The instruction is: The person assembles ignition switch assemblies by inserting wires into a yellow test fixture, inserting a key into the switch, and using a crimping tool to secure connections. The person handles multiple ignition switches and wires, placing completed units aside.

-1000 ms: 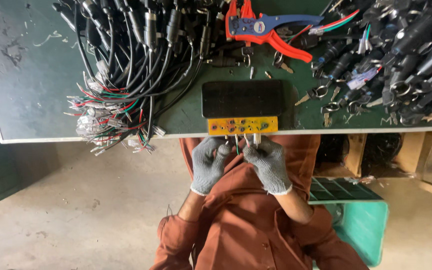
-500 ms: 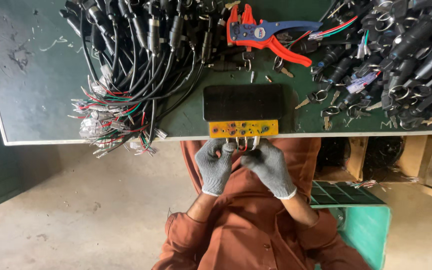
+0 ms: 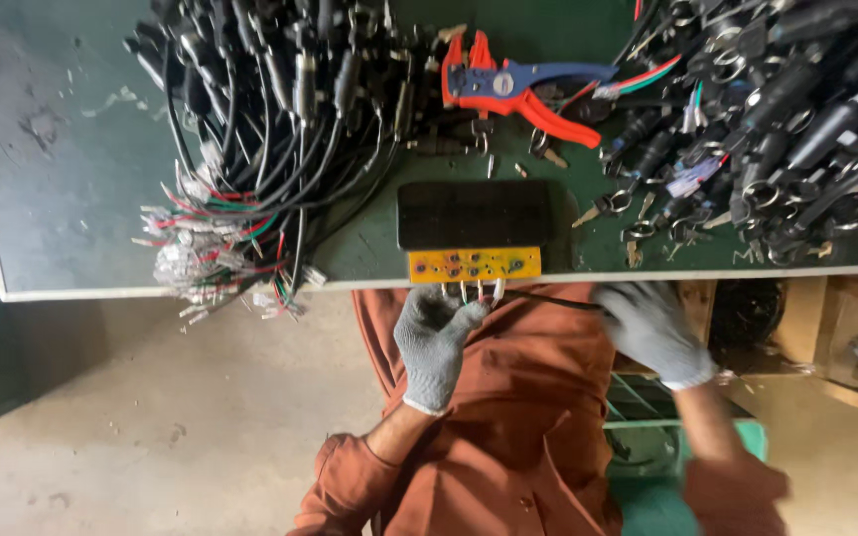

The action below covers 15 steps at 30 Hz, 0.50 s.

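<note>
A small orange test board [image 3: 474,264] with several sockets sits at the near edge of the green table [image 3: 71,179], fixed to a black block [image 3: 474,213]. My left hand [image 3: 434,333], in a grey glove, pinches the thin coloured wire ends [image 3: 477,290] that hang from the board's front edge. My right hand [image 3: 652,328], also gloved, is out to the right below the table edge. It grips a black cable [image 3: 558,299] that runs back to those wire ends.
A big bundle of black cables [image 3: 250,129] with stripped red, green and white ends lies at the left. Red-and-blue wire strippers [image 3: 513,84] lie behind the block. Black connectors [image 3: 796,109] pile up at the right. A green crate [image 3: 647,437] stands under the table.
My right hand has left the board and swung out to the right, drawing the black cable with it. The left hand stays at the wires under the board.
</note>
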{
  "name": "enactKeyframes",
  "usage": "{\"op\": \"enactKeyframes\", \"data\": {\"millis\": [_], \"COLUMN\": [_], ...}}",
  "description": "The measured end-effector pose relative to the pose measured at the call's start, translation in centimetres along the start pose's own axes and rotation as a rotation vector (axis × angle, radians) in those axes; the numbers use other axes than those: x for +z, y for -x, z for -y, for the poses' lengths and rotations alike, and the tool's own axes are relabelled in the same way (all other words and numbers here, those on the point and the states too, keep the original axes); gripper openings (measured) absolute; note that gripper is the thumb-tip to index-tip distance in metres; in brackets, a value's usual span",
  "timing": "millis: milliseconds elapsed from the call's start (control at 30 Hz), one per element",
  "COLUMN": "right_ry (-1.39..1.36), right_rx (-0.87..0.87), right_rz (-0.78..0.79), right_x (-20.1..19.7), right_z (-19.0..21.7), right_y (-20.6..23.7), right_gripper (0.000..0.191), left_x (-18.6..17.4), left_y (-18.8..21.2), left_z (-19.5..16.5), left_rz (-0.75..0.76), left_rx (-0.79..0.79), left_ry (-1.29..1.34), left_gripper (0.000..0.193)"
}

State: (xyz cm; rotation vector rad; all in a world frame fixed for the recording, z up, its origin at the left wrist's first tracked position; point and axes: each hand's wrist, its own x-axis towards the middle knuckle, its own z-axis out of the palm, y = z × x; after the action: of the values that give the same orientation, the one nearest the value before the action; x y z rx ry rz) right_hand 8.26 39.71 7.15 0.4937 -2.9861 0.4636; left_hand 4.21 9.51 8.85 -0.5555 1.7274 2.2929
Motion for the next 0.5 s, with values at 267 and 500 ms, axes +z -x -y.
{"op": "enactKeyframes", "data": {"millis": [267, 500], "right_ry": [-0.253, -0.901], "right_rx": [-0.353, 0.331], "right_rz": [0.208, 0.634], "right_x": [-1.5, -4.0], "right_z": [10.7, 12.2], "right_y": [-1.6, -2.8], "right_gripper": [0.023, 0.018], "left_x": [0.6, -1.8], "left_y": [0.0, 3.2], "left_z": [-0.8, -3.8], "left_rz": [-0.030, 0.507], "left_rx": [0.088, 0.826], "left_ry": [-0.130, -0.816], "left_gripper": [0.025, 0.065]}}
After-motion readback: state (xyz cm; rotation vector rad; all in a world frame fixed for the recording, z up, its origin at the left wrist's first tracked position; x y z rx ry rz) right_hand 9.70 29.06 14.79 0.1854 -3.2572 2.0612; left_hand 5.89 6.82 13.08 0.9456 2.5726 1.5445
